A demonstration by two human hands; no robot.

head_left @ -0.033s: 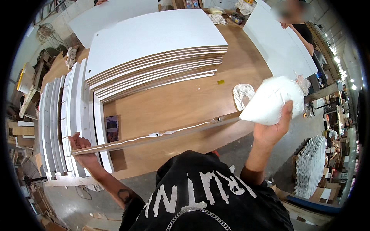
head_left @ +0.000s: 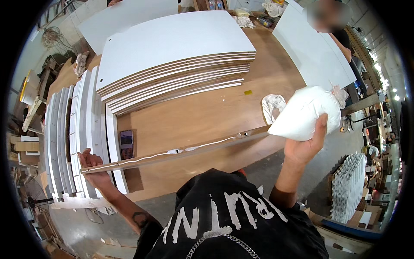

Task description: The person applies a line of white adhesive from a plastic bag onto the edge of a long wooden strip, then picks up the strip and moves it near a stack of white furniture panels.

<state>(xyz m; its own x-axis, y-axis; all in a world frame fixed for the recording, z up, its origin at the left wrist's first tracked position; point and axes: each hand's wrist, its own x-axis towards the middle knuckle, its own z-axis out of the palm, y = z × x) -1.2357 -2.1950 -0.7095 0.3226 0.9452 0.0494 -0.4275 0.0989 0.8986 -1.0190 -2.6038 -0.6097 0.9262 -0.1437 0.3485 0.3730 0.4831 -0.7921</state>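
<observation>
My right hand (head_left: 303, 149) is wrapped round a plump, clear plastic bag of white glue (head_left: 308, 110). The bag's neck is tied at the upper right, and its pointed corner meets the right part of a long board's brown edge (head_left: 207, 147). An uneven line of white glue (head_left: 159, 154) runs along that edge, passing small dark holes. At the board's left end, my left hand (head_left: 97, 176) supports it from below, palm up with the fingers curled round the end. Whether glue is flowing from the bag's corner cannot be seen.
White panels (head_left: 181, 39) are stacked on the brown worktable (head_left: 185, 116). Long white boards (head_left: 88, 116) stand in a row at left, beside a phone (head_left: 127, 144). A white rag (head_left: 273, 107) lies near the bag. Another person (head_left: 343, 43) stands by a white panel (head_left: 310, 52) at far right.
</observation>
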